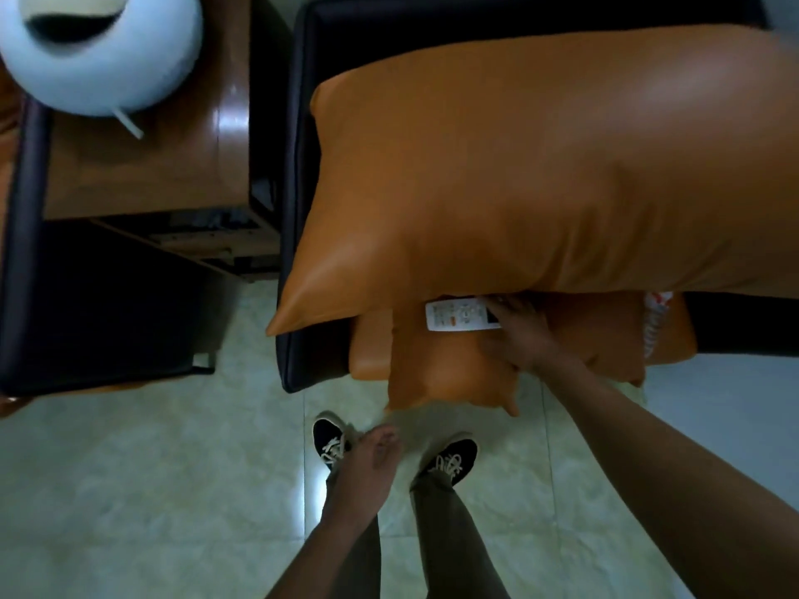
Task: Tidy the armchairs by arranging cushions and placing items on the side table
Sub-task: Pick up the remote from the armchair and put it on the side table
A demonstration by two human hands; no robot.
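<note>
The right hand (523, 335) is reaching to the white remote (454, 315), which is lying on the small orange cushion (432, 373) at the front of the armchair (298, 209), probably to carry it to the side table worktop (142, 166) on the left. The big orange cushion (540, 175) is hanging over the seat and hiding the remote's upper edge. The fingers (503, 306) are covering the remote's end; I cannot tell whether they are pinching it. The left hand (372, 460) is hanging loosely curled, holding nothing. A red-and-white thing (657, 322) is showing at the right, mostly hidden.
</note>
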